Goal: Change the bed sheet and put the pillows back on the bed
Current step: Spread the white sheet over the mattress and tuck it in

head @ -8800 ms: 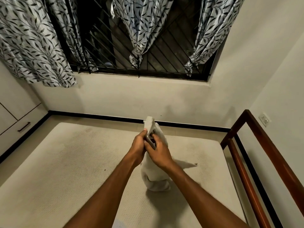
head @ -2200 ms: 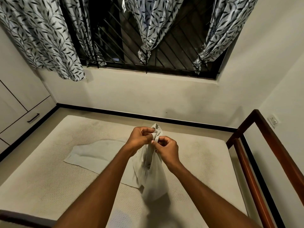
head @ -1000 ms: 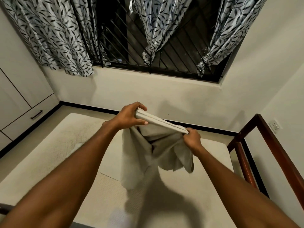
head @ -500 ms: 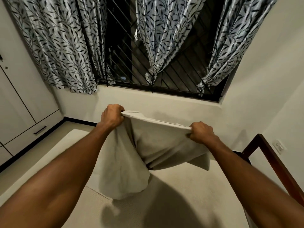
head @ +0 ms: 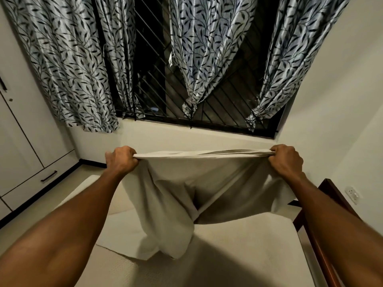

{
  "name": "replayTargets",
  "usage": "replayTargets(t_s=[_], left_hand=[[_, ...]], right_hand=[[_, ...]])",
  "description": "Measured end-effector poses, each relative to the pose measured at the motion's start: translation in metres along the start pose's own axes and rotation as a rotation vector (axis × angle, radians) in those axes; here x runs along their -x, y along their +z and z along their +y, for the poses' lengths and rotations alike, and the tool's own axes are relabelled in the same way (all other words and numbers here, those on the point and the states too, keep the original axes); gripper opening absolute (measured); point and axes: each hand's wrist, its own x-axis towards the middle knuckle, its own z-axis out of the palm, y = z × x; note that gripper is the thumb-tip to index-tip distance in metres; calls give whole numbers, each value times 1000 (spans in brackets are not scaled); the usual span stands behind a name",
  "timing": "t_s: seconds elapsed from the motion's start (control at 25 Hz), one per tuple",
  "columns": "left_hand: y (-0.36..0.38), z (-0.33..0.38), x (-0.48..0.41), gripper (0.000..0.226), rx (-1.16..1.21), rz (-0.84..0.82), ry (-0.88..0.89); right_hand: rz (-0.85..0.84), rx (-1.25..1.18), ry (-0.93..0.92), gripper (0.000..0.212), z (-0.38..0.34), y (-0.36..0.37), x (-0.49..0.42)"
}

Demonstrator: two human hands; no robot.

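Note:
A pale cream bed sheet (head: 176, 195) hangs stretched between my two hands above the bare mattress (head: 238, 255). My left hand (head: 121, 161) grips its upper edge at the left, my right hand (head: 286, 161) grips the same edge at the right, about a sheet-fold's width apart. The cloth droops in folds; its lower part trails onto the mattress at the left. No pillows are in view.
A dark wooden bed rail (head: 323, 235) runs along the right side. White cupboard drawers (head: 27, 183) stand at the left. Ahead is a barred window (head: 207, 96) with leaf-patterned curtains (head: 68, 65). A wall socket (head: 352, 194) sits on the right wall.
My hands have drawn further apart and risen, spreading the folded sheet wide. The view has tilted up toward the window.

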Motion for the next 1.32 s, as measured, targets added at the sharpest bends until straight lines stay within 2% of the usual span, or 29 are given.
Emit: replayTargets(t_s=[0.08, 0.16, 0.2, 0.28, 0.32, 0.4, 0.44, 0.52, 0.6, 0.72, 0.84, 0.88, 0.96, 1.0, 1.04, 1.08, 1.12, 1.2, 1.24, 1.28, 1.32], left_hand=[[-17, 10, -9, 16, -22, 70, -33], [-38, 15, -26, 15, 61, 97, -93], [-49, 18, -35, 15, 134, 78, -131], [-64, 34, -46, 19, 390, 20, -228], [-69, 48, -51, 15, 614, -34, -275], [-79, 80, -54, 13, 1187, -209, -402], [-83, 97, -55, 17, 1388, -287, -442], [-83, 115, -68, 25, 1598, -275, -499], [-80, 125, -78, 37, 1528, -118, -460], [-93, 134, -99, 51, 1074, 144, -193], [-161, 158, -110, 48, 915, 378, 55], [-185, 163, -116, 47, 903, 473, 109], [-216, 163, -128, 43, 895, 572, 122], [-220, 158, -133, 39, 854, 549, 72], [-217, 151, -135, 36, 798, 453, -3], [-208, 147, -133, 36, 751, 316, -72], [-194, 147, -130, 37, 799, 168, -133], [-165, 161, -116, 34, 1109, -27, -211], [-152, 169, -109, 31, 1241, -31, -255], [-142, 177, -104, 30, 1277, 34, -278], [-138, 183, -101, 31, 1210, 158, -232]], right_hand=[[74, -34, 43, 38, -2, -14, -10], [131, -55, 91, 39, -3, -33, -23], [105, -16, 137, 38, -1, -39, -31], [-81, 15, 295, 38, 6, -49, -43], [-225, -84, 390, 37, 7, -53, -45], [-487, -538, 605, 29, 0, -55, -40], [-552, -772, 703, 27, -2, -58, -37], [-587, -1143, 819, 28, -11, -60, -38], [-441, -1389, 809, 22, -17, -67, -44], [-43, -1524, 701, 19, -26, -84, -69], [395, -1268, 416, 38, -34, -117, -94], [484, -1174, 284, 44, -36, -127, -99], [486, -841, 102, 45, -28, -137, -112], [422, -655, 117, 44, -21, -139, -117], [350, -554, 210, 44, -17, -140, -122], [268, -602, 369, 42, -16, -144, -124], [191, -757, 501, 38, -18, -147, -126], [112, -1221, 649, 25, -31, -156, -120], [156, -1375, 676, 20, -34, -156, -120], [239, -1432, 646, 20, -37, -155, -119], [384, -1375, 565, 25, -37, -155, -113]])
